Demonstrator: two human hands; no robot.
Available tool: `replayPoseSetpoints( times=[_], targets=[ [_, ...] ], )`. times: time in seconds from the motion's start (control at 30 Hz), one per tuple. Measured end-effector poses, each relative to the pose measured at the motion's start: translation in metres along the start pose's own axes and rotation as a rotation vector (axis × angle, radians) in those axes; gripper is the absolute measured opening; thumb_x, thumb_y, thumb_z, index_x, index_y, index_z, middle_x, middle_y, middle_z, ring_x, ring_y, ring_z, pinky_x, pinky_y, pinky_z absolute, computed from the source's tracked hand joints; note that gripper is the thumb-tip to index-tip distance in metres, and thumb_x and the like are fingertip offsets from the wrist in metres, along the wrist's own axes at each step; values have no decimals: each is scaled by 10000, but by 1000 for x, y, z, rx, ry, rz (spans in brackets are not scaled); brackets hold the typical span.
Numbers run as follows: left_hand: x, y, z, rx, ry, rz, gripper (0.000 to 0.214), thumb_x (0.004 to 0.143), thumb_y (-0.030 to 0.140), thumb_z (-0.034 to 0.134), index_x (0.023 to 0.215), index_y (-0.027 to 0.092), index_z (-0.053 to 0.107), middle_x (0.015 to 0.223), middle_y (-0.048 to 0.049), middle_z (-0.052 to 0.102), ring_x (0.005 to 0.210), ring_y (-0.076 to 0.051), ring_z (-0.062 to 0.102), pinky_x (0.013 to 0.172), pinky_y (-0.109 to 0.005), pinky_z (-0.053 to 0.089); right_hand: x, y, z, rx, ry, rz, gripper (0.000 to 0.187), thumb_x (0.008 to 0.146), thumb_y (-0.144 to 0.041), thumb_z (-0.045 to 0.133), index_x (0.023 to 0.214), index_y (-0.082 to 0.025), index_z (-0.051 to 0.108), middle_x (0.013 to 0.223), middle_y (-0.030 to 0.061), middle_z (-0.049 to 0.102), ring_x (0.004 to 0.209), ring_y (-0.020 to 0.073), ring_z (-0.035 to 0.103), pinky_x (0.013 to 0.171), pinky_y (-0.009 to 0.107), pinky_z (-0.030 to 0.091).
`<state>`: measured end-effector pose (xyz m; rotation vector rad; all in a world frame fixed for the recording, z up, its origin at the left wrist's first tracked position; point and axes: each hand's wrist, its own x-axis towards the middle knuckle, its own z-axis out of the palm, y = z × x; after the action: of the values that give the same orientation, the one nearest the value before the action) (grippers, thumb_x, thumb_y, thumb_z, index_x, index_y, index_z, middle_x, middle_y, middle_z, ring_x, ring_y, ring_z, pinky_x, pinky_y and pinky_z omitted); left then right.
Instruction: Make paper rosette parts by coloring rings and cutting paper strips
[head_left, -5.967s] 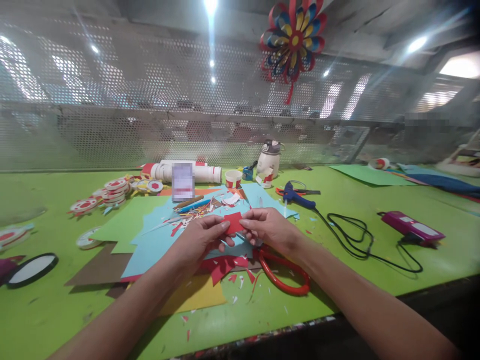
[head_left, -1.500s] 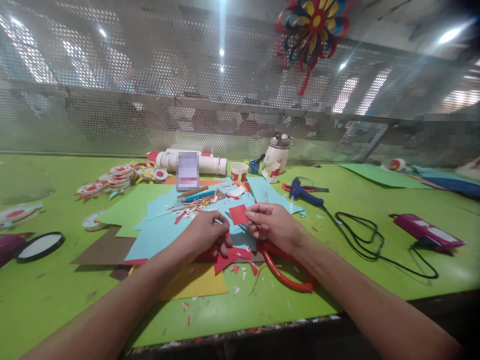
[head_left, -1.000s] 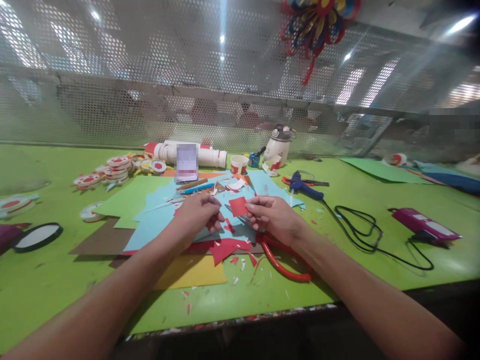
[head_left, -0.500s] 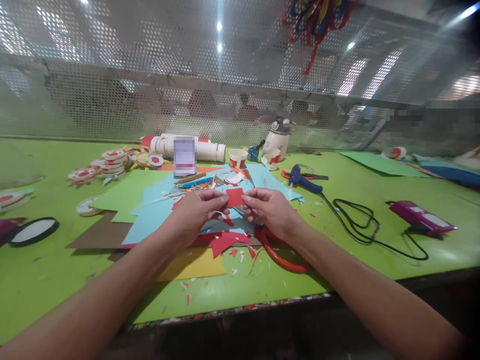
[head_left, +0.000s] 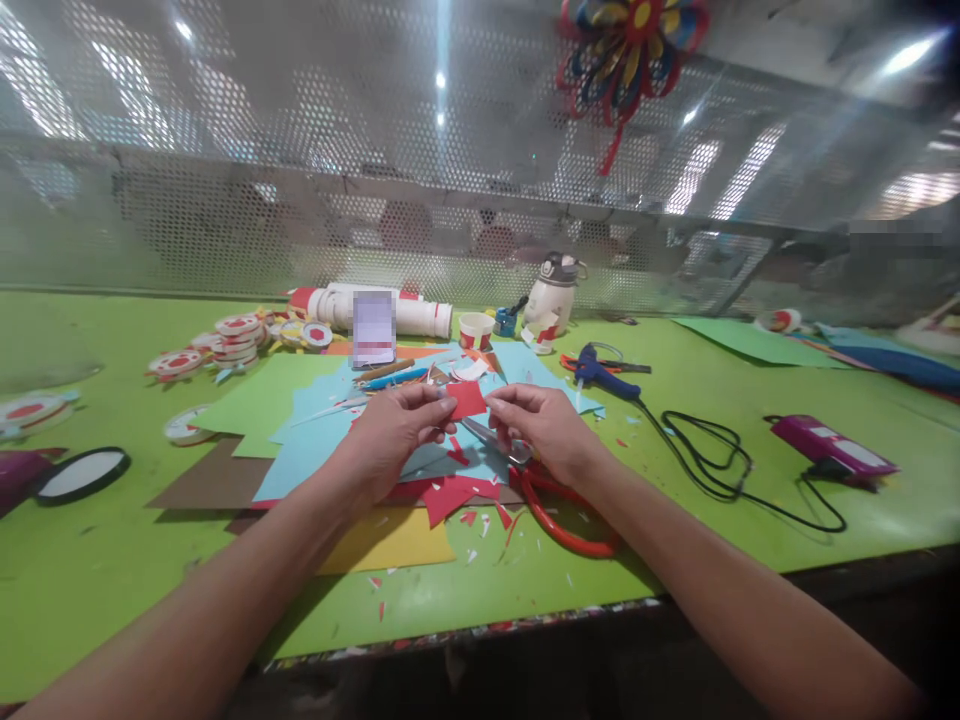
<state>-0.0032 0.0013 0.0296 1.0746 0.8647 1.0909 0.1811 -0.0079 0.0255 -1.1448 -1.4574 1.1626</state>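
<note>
Both hands hold a small red paper square [head_left: 467, 398] just above the table. My left hand [head_left: 393, 432] pinches its left edge and my right hand [head_left: 534, 428] pinches its right edge. Under the hands lie light blue paper sheets [head_left: 315, 450], red paper offcuts [head_left: 448, 494], a yellow sheet [head_left: 390, 540] and many tiny scraps. Red-handled scissors [head_left: 559, 508] lie on the table below my right wrist, their blades running under the hand.
On the green table [head_left: 97, 560]: a blue glue gun [head_left: 600, 372] with black cord [head_left: 720, 462], a magenta box [head_left: 829, 446], stacked red-and-white discs [head_left: 229, 340], a white tube [head_left: 390, 312], a paper cup [head_left: 475, 330], a white bottle [head_left: 553, 294]. A perforated metal screen [head_left: 225, 200] stands behind.
My left hand left the red scraps on the table and came up to pinch the red square beside my right hand. The square tilted slightly.
</note>
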Motion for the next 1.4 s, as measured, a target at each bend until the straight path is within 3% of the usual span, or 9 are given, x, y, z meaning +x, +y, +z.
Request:
replayPoseSetpoints(
  times=[0.17,0.33,0.47,0.57,0.73,0.9,1.03,1.17,1.4],
  targets=[
    [0,8,-3,-84,116,40,219,630,227,790,717,122,620,672,11,619,632,-98,605,588,-207,433,-3,-16,-16,-343,-86,-18,251,822,-406,527,799,-177,628,650,18,581,520,134,503,540,307,413],
    [1,14,-7,-143,163,76,262,601,251,810,738,127,624,678,6,633,637,-106,622,583,-206,444,-31,-33,-41,-883,-248,-82,190,737,-279,621,874,-176,702,804,100,610,778,261,540,680,364,370],
    [1,15,-9,-183,171,93,271,587,254,817,737,122,635,679,-3,643,627,-108,628,577,-204,454,-53,-31,-50,-1156,-359,-80,414,690,-180,588,1097,-212,661,889,117,600,846,305,544,692,379,373],
    [1,15,-10,-200,174,93,260,589,237,815,737,115,639,666,-14,651,614,-116,633,563,-206,458,-58,-25,-46,-1306,-413,15,662,673,-133,559,1322,-250,501,1007,131,603,899,312,575,675,355,386],
    [3,17,-11,-222,180,101,226,597,209,806,719,108,645,668,-27,663,621,-134,651,575,-219,479,-49,-10,-43,-1268,-356,104,728,631,-142,619,1337,-237,470,1038,129,645,894,305,610,630,308,394],
    [1,21,-13,-257,193,107,218,590,200,814,723,102,673,721,-39,680,672,-143,663,636,-239,506,-48,-6,-47,-1218,-203,120,362,794,-248,542,1152,-213,590,998,115,692,859,280,633,653,315,418],
    [-1,27,-16,-277,230,113,196,610,192,809,736,93,697,721,-34,678,661,-99,627,639,-204,498,-57,-21,-45,-1039,-140,26,390,806,-280,543,1183,-199,606,1066,101,691,913,272,635,777,351,459],
    [-1,31,-18,-314,248,143,171,629,178,796,745,85,711,696,-29,672,630,-81,608,596,-175,480,-66,-38,-36,-694,-136,-81,460,773,-302,557,1209,-166,612,913,76,715,807,261,651,768,356,499],
    [1,28,-16,-324,297,195,169,605,169,809,714,95,704,646,-13,656,605,-82,607,578,-165,480,-61,-26,-24,-550,-227,-66,396,801,-282,527,1163,-140,603,863,88,677,737,225,632,697,330,515]
  ],
)
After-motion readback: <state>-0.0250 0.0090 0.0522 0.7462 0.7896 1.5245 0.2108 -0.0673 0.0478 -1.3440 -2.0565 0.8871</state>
